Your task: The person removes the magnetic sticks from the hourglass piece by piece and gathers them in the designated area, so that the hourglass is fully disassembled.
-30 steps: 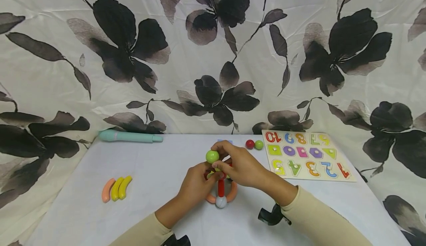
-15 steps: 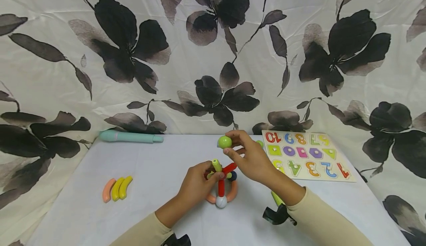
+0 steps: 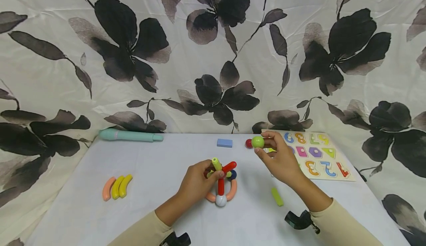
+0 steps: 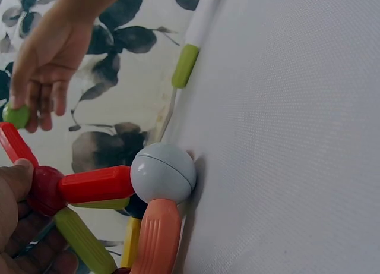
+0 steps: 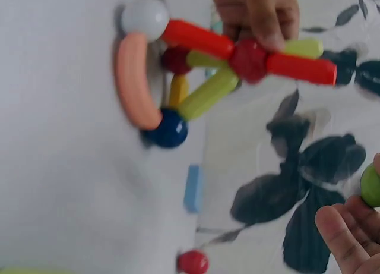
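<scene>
My left hand grips the upper part of a built frame of coloured rods and balls. A red ball at its top joins red rods and light green rods. Lower down are a white ball, a dark blue ball and curved orange rods. One light green rod and one red rod stick up with free ends. To the right, my right hand pinches a green ball between thumb and fingers, apart from the frame.
A red ball, a blue block and a number board are at the back. A green rod lies at right. Curved yellow and orange rods lie left, with a teal tube behind.
My right hand has lifted the green ball off the top of the frame and carried it right, towards the board. My left hand has stayed on the frame.
</scene>
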The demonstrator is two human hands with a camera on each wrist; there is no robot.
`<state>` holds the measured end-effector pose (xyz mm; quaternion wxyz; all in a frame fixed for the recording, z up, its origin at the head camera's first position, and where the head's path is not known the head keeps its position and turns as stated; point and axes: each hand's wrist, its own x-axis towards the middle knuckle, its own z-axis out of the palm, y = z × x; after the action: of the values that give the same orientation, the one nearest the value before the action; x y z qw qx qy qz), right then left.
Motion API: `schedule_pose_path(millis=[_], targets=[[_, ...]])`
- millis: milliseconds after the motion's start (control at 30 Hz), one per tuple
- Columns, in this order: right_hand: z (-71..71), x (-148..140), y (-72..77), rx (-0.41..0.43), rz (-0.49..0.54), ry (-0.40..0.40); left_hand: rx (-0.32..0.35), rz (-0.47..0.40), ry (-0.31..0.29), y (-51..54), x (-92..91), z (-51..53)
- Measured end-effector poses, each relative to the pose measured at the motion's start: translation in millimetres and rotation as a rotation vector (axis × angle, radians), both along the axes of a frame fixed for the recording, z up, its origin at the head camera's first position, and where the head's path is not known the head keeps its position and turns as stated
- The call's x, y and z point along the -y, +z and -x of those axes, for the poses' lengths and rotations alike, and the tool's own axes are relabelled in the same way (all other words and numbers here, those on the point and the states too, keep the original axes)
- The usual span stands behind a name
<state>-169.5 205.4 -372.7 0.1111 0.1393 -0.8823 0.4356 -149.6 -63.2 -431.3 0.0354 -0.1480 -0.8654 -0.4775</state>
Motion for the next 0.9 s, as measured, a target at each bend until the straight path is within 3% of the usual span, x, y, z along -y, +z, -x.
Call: schedule_pose_path(millis=[233, 533, 900], targets=[[7.7, -27.5, -19.6, 0.032, -0.052, -0.080, 0.028, 0.006, 0.004, 1.7, 0.6, 1.1], [35.9, -41.5, -46.0, 0.063, -0.127, -0.134, 0.008, 0.027, 0.009, -0.7, 0.9, 0.7], [61.5, -46.5, -72.0, 0.234, -0.233, -0.124, 0.015, 0.028, 0.007, -0.9, 0.6, 1.0]])
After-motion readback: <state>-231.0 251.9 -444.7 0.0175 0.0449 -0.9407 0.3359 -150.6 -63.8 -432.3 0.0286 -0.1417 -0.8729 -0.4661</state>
